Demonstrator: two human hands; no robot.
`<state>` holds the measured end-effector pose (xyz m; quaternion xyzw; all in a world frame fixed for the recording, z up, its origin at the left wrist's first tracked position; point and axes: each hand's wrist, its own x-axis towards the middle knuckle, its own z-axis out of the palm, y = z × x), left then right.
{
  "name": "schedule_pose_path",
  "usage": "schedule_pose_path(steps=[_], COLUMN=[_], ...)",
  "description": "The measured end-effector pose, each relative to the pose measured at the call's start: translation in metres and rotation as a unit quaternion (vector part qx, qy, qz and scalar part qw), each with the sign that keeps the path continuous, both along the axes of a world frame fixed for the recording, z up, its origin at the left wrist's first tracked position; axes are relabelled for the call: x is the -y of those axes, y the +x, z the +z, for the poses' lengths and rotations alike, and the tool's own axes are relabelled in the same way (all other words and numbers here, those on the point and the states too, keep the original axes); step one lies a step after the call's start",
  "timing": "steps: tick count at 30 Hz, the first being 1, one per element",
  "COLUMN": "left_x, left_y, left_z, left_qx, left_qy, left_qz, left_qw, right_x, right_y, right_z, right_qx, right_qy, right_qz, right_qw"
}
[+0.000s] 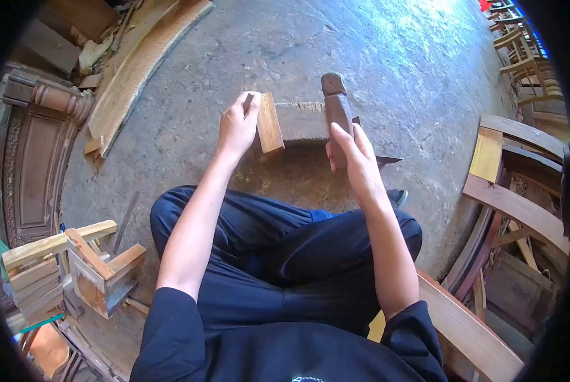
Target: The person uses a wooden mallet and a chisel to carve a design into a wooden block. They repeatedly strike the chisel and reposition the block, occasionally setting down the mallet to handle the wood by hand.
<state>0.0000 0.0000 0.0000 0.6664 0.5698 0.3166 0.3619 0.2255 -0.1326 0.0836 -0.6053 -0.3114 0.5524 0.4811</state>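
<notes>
My left hand [239, 127] is closed around a narrow dark rod [249, 99], whose end shows between the fingers. Right beside its fingertips is a pale wooden block [270, 127], tilted, with small marks near its top. My right hand [359, 156] grips what looks like a dark brown hammer [338, 108], its rounded end pointing away from me. Part of this tool is hidden by the fingers, and a reddish part shows below them. Between and beyond my hands lies a low, worn wooden block [305, 121] with a rough far edge. A dark pointed edge [387, 159] sticks out right of my hand.
I sit on a concrete floor [208, 83], legs folded. A long raw plank [135, 76] lies at far left, near carved furniture panels [40, 159]. A wooden frame [100, 267] stands at near left. Curved furniture parts [520, 204] and chair frames [520, 63] are on the right.
</notes>
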Motion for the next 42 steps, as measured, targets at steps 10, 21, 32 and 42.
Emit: schedule_pose_path(steps=[10, 21, 32, 42], left_x=[0.004, 0.099, 0.279, 0.317], left_y=[0.007, -0.049, -0.19, -0.174], left_z=[-0.016, 0.127, 0.258, 0.279], left_qx=[0.058, -0.134, -0.187, -0.161], left_qy=[-0.001, 0.149, 0.086, 0.158], left_qz=[0.043, -0.005, 0.092, 0.104], left_qw=[0.997, 0.98, 0.974, 0.969], right_x=[0.003, 0.005, -0.001, 0.015], right_y=[0.003, 0.032, -0.002, -0.049], right_z=[0.004, -0.048, -0.014, 0.025], right_qx=[0.052, 0.041, -0.029, -0.041], right_qy=[-0.001, 0.053, 0.088, 0.21], right_qz=[-0.024, 0.02, 0.046, 0.111], right_qw=[0.998, 0.998, 0.995, 0.971])
